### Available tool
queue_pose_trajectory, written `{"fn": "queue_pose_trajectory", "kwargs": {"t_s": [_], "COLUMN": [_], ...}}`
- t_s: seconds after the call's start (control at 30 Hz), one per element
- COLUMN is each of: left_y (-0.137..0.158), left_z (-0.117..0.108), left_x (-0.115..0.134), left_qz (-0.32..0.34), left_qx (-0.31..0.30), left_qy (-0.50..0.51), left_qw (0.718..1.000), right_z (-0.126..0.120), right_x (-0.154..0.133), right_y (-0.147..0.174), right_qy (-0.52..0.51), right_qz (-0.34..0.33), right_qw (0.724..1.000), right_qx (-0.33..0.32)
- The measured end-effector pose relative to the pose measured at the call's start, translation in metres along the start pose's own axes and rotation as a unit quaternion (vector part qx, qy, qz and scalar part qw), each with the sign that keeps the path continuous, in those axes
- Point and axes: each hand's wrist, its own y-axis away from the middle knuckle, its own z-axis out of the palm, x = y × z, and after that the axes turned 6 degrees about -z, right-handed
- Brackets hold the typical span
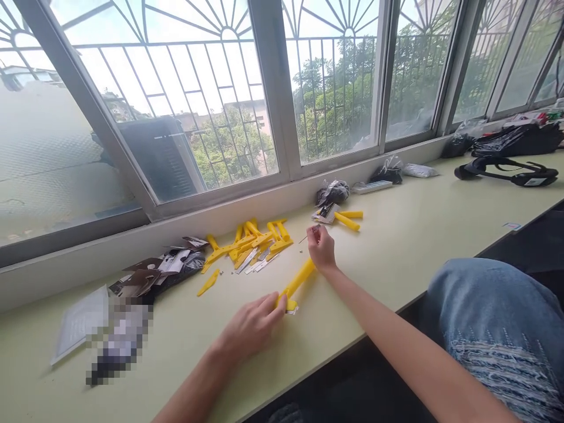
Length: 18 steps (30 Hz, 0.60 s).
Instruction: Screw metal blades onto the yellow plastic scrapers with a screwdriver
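My left hand is closed on the head of a yellow scraper. A pale blade edge peeks out below its fingers, and the round handle slants up and away to the right. Above the handle's far end, my right hand pinches a thin metal tool whose tip points left; its kind is too small to make out. Beyond both hands lies a pile of yellow scraper parts with several loose metal blades. A single yellow head piece lies at the pile's left, near tiny screws.
Torn packaging and a flat clear packet lie to the left. Two yellow handles rest by a black bag near the window wall. A black headset-like strap sits far right. The table's front edge runs by my knee.
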Motion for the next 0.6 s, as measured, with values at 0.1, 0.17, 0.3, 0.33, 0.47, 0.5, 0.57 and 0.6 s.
{"fn": "queue_pose_trajectory", "kwargs": {"t_s": [0.1, 0.17, 0.3, 0.33, 0.47, 0.5, 0.57, 0.6], "left_y": [-0.001, -0.004, -0.011, -0.013, -0.015, -0.015, -0.014, -0.014], "left_z": [0.002, 0.003, 0.002, 0.0, -0.006, -0.006, -0.006, -0.006], "left_x": [0.003, 0.006, 0.007, 0.006, 0.0, -0.001, -0.002, -0.003], "left_qz": [-0.084, -0.154, -0.268, -0.288, -0.35, -0.361, -0.378, -0.385], "left_qx": [0.034, 0.063, 0.091, 0.089, 0.063, 0.059, 0.057, 0.057], "left_qy": [0.104, 0.186, 0.358, 0.395, 0.501, 0.519, 0.547, 0.558], "left_qw": [0.99, 0.968, 0.89, 0.868, 0.789, 0.772, 0.745, 0.733], "right_z": [-0.006, -0.01, -0.011, -0.011, -0.009, -0.009, -0.009, -0.009], "right_x": [0.004, 0.008, 0.016, 0.018, 0.024, 0.026, 0.03, 0.032], "right_y": [-0.004, -0.006, -0.01, -0.011, -0.013, -0.013, -0.015, -0.016], "right_qy": [0.008, 0.013, 0.019, 0.019, 0.015, 0.012, 0.007, 0.003], "right_qz": [0.003, 0.012, 0.038, 0.045, 0.076, 0.087, 0.112, 0.124], "right_qw": [1.0, 0.999, 0.997, 0.997, 0.995, 0.994, 0.992, 0.99], "right_qx": [0.018, 0.033, 0.057, 0.059, 0.059, 0.06, 0.065, 0.067]}}
